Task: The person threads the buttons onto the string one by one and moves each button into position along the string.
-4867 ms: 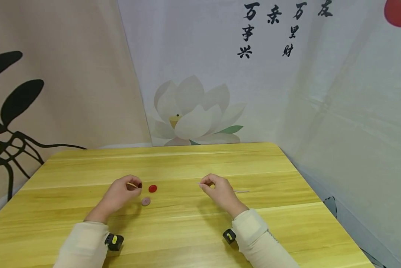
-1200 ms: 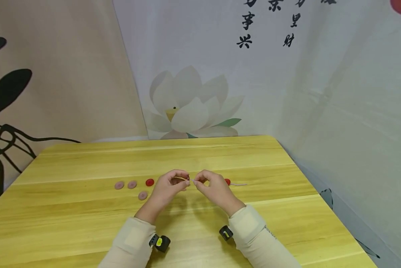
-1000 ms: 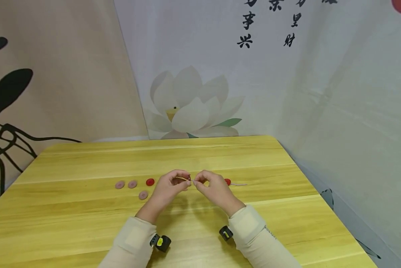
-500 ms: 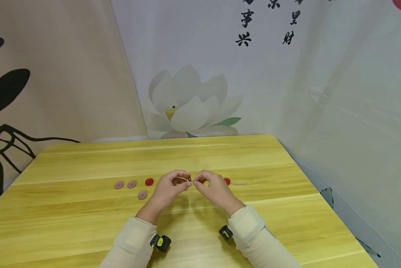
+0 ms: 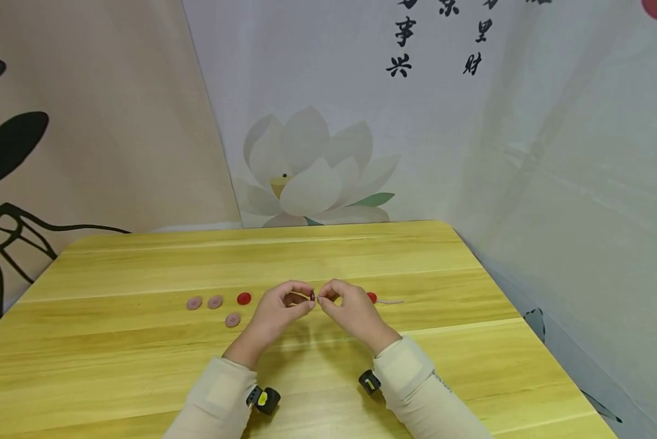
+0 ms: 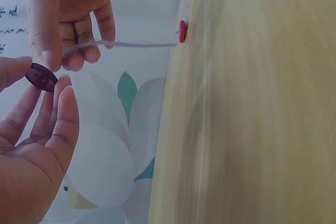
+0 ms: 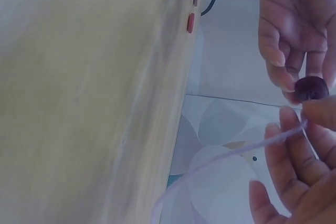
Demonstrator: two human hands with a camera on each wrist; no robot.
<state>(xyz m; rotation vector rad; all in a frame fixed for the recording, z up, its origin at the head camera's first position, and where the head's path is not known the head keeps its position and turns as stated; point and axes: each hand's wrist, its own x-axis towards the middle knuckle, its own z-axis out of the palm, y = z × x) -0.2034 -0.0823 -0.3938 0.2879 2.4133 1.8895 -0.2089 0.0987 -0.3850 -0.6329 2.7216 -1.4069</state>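
Over the middle of the table my two hands meet, fingertips almost together. Between thumb and fingers my left hand (image 5: 276, 311) pinches a dark maroon button (image 6: 41, 77) by its edge, and its small holes show in the left wrist view. My right hand (image 5: 353, 311) pinches a pale lilac cord (image 7: 236, 151) close to its end, right at the button's face. From there the cord runs back to a red button (image 6: 182, 32) threaded on it, which lies on the table beyond the right hand. A short cord tail (image 5: 390, 301) sticks out past that red button.
Left of the hands, a loose red button (image 5: 244, 298) and three dusty-pink buttons, one of them nearest me (image 5: 232, 319), lie on the wooden table (image 5: 142, 366). A printed cloth backdrop (image 5: 328, 110) hangs behind the table's far edge.
Since the earliest frame my left hand has come right with the maroon button to meet the right hand, uncovering two pink buttons. Over the last second, the button has turned slightly between the fingertips.
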